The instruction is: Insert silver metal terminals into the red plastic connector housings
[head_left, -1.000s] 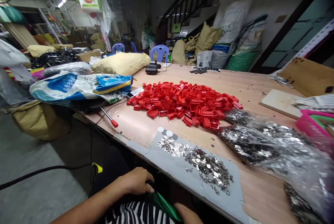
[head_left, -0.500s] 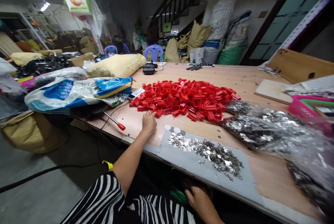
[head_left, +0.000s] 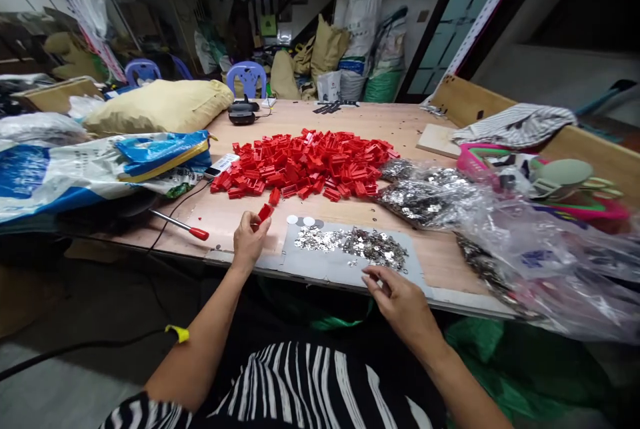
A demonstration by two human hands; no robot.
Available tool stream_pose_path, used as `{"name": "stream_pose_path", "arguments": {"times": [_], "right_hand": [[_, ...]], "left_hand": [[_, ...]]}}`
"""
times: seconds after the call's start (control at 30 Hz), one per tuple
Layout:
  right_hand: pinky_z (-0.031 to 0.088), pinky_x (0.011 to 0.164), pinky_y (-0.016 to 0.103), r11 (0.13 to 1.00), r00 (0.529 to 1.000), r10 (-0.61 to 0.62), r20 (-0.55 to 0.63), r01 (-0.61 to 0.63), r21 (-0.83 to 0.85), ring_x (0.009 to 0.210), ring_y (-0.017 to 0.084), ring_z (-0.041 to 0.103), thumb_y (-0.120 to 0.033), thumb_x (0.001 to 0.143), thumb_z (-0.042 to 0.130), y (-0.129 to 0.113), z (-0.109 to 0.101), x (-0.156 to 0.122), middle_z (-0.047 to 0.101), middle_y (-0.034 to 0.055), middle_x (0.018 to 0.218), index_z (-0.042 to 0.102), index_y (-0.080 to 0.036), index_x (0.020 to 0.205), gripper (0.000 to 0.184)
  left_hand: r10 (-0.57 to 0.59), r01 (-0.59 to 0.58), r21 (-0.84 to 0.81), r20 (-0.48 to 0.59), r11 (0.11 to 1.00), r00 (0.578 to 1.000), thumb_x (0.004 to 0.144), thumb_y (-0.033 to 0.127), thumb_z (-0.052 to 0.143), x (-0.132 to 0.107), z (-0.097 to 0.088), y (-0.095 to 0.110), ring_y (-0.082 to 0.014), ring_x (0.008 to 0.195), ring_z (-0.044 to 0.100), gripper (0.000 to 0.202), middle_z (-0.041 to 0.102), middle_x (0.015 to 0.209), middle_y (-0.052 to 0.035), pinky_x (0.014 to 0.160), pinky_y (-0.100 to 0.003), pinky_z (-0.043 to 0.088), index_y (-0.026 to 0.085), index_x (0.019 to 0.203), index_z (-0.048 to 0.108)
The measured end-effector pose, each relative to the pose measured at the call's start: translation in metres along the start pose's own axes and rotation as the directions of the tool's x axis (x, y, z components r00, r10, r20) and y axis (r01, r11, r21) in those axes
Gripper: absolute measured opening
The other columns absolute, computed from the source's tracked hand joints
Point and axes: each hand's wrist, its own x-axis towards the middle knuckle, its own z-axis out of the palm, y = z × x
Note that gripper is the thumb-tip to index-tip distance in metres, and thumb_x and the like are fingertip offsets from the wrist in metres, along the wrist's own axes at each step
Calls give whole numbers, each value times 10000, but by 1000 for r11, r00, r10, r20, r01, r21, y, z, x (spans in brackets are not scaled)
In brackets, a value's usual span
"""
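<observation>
My left hand (head_left: 249,238) is closed on a small red plastic piece (head_left: 265,212), held just above the wooden table (head_left: 400,129) near its front edge. Behind it lies a large heap of the same red plastic pieces (head_left: 305,164). My right hand (head_left: 395,297) hovers at the table's front edge, fingers pinched over the near side of a scatter of small shiny metal pieces (head_left: 355,242) lying on a grey mat (head_left: 425,279). Whether it holds a metal piece is too small to tell.
Clear plastic bags of metal pieces (head_left: 440,192) lie to the right. A red-handled screwdriver (head_left: 181,226) and a cable lie to the left, by blue and white sacks (head_left: 100,166) and a yellow sack (head_left: 160,104). A pink basket (head_left: 480,159) stands at the right.
My left hand has drawn back from the red heap with one red piece in it. My right hand has risen from under the table to the metal pieces. The view has swung right.
</observation>
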Motion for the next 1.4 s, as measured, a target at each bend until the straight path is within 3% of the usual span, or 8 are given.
{"name": "stream_pose_path", "arguments": {"times": [0.1,0.2,0.4,0.6,0.77,1.0,1.27,1.4], "right_hand": [[478,676,300,986,1000,10,-19,-13,-164,805,205,656,-330,884,497,1,-1,13,702,41,944,643,-237,962,190],[449,631,290,963,999,38,2,-36,-266,780,200,649,-339,879,526,-3,10,21,691,22,874,629,-236,933,156],[387,580,278,932,995,98,20,-85,-353,730,192,635,-318,896,500,-10,28,26,689,5,894,600,-238,868,131],[374,578,273,960,994,109,25,-99,-263,687,185,613,-310,870,500,-9,23,26,674,5,835,584,-244,845,110],[390,581,269,996,995,60,77,-55,-66,602,166,572,-321,852,506,-10,16,26,630,-3,685,576,-236,854,110],[374,521,248,964,994,78,82,-97,247,561,133,474,-393,843,537,-9,22,30,574,-3,700,571,-213,842,183],[362,490,237,891,987,-39,156,-36,452,542,116,435,-406,899,509,-38,14,30,553,2,721,594,-206,965,228],[348,471,236,873,976,-90,199,-19,487,513,113,429,-402,907,510,-54,16,27,501,-23,636,600,-202,951,224]], "left_hand": [[30,86,-428,258,900,966,801,427,615,-33,-4,7,-155,702,660,493,626,843,14,642,-280,516,229,1204,410],[65,156,-527,378,836,924,761,408,673,-61,-6,12,-156,718,651,455,640,901,-31,635,-274,522,191,1134,531],[298,-185,-403,240,897,924,765,322,701,-92,-9,22,-151,807,634,309,606,1001,-56,720,-279,544,198,1040,638],[369,-298,-323,186,899,911,756,367,719,-99,-7,24,-181,841,623,347,620,965,-70,746,-309,541,189,1043,640],[350,-276,-325,194,904,917,748,403,720,-106,-4,23,-186,829,626,346,648,924,-66,756,-308,530,185,1006,644],[333,-255,-330,207,909,920,747,415,717,-112,-3,27,-162,744,625,329,656,909,-60,674,-275,534,176,961,642],[397,-333,-305,177,892,901,743,373,731,-112,-2,28,-205,902,649,367,685,975,-77,833,-332,528,180,1042,638],[328,-166,-495,261,853,908,743,370,732,-113,-4,34,-208,967,625,358,653,1025,-81,866,-329,516,184,1040,656]]}}
